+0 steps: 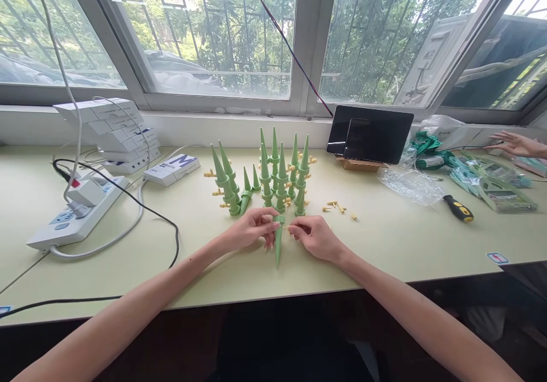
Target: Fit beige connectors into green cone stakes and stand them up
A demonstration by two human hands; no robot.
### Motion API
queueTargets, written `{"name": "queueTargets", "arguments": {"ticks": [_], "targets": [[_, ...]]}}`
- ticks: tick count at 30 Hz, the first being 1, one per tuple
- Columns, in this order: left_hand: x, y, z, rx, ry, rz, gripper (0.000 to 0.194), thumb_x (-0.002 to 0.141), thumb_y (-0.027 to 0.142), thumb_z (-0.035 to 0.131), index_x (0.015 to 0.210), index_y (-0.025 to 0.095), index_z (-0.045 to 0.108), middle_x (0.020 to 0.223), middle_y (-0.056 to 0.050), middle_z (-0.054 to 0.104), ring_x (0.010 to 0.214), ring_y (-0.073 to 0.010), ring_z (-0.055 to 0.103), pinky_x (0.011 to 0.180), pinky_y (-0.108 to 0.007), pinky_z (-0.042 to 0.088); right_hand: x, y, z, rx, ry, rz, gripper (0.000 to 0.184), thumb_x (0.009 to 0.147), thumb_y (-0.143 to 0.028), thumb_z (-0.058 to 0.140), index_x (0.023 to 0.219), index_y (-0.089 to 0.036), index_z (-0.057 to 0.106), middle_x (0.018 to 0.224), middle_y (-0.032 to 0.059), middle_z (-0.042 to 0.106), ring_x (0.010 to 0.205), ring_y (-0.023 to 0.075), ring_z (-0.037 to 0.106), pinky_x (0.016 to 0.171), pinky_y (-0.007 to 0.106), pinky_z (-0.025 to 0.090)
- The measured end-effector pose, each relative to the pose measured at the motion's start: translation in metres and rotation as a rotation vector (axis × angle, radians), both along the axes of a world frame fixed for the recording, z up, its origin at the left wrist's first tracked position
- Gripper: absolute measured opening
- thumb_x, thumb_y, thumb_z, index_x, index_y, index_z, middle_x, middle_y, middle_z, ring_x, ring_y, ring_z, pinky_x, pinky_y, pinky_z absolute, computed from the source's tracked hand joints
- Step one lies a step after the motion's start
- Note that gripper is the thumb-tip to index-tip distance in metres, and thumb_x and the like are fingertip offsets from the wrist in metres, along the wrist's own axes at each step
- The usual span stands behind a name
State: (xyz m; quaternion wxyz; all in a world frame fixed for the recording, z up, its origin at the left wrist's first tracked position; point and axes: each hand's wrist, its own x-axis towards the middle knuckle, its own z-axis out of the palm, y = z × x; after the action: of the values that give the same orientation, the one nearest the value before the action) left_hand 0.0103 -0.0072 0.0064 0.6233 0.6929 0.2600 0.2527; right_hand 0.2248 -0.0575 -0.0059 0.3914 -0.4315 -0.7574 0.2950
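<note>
My left hand [254, 228] is closed around the collar of a green watering spike [278, 245], whose tip points toward the table's front edge. Just right of that spike, my right hand [314, 237] pinches a small yellow valve [286, 228], mostly covered by the fingers, at the spike's side. Behind my hands stand several stacked green spikes [265, 177], points up, many with yellow valves sticking out sideways. Shorter green spikes [246, 185] stand to their left. Loose yellow valves [341, 208] lie to the right of the stacks.
On the left are a power strip [81, 214] with cables, stacked white boxes [119, 131] and a single white box [172, 169]. A tablet [371, 134] leans at the back right. Further right lie a screwdriver [458, 208], plastic packaging [412, 185] and another person's hand [519, 144].
</note>
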Motion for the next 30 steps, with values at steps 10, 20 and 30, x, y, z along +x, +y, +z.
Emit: {"name": "queueTargets", "arguments": {"ticks": [10, 20, 30], "targets": [[0.001, 0.001, 0.0, -0.007, -0.015, 0.009, 0.027, 0.091, 0.04, 0.061, 0.102, 0.016, 0.053, 0.066, 0.0, 0.066, 0.054, -0.0141, 0.064, 0.058, -0.028, 0.055, -0.003, 0.0, -0.001, -0.007, 0.017, -0.028, 0.024, 0.095, -0.028, 0.05, 0.076, -0.017, 0.06, 0.068, 0.002, 0.061, 0.063, 0.0141, 0.052, 0.059, 0.025, 0.041], [0.001, -0.005, 0.004, 0.07, 0.024, 0.062, 0.025, 0.091, 0.04, 0.06, 0.095, 0.014, 0.057, 0.068, -0.002, 0.065, 0.059, -0.0143, 0.064, 0.063, -0.027, 0.053, -0.003, -0.001, -0.004, -0.056, 0.03, 0.003, 0.024, 0.097, -0.031, 0.047, 0.089, -0.018, 0.065, 0.077, 0.004, 0.065, 0.068, 0.016, 0.056, 0.061, 0.026, 0.044], [0.0, -0.001, -0.007, 0.049, -0.036, 0.027, 0.024, 0.088, 0.036, 0.065, 0.094, 0.013, 0.059, 0.067, -0.004, 0.067, 0.058, -0.0136, 0.063, 0.063, -0.026, 0.053, -0.005, 0.002, -0.01, 0.007, -0.031, -0.025, 0.028, 0.097, -0.028, 0.044, 0.075, -0.017, 0.057, 0.065, 0.0004, 0.055, 0.059, 0.0133, 0.046, 0.057, 0.026, 0.036]]}}
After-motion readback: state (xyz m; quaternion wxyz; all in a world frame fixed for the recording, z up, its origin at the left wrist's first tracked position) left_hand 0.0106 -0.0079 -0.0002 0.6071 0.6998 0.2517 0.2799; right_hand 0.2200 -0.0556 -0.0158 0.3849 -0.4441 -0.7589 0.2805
